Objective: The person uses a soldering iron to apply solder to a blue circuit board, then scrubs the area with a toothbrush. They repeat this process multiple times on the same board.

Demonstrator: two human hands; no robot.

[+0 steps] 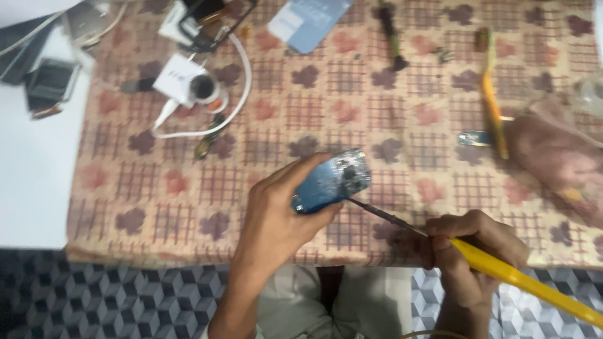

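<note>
Low in the frame, both hands work just above the near table edge. Left hand [276, 216] pinches a small blue circuit board [331, 182] between thumb and fingers, holding it tilted above the patterned tablecloth [389, 113], near the middle of the frame. Right hand [468, 248], lower right, is wrapped tight around a yellow-handled soldering iron [502, 269], its dark tip touching the board's lower edge. Fingers sit very close to that tip, so a slip could burn them or skid the tip across the board; held in the air, the board could also twist or drop. Toward the upper left lies a white cable [235, 94], and a yellow-handled tool [493, 100] rests at upper right.
</note>
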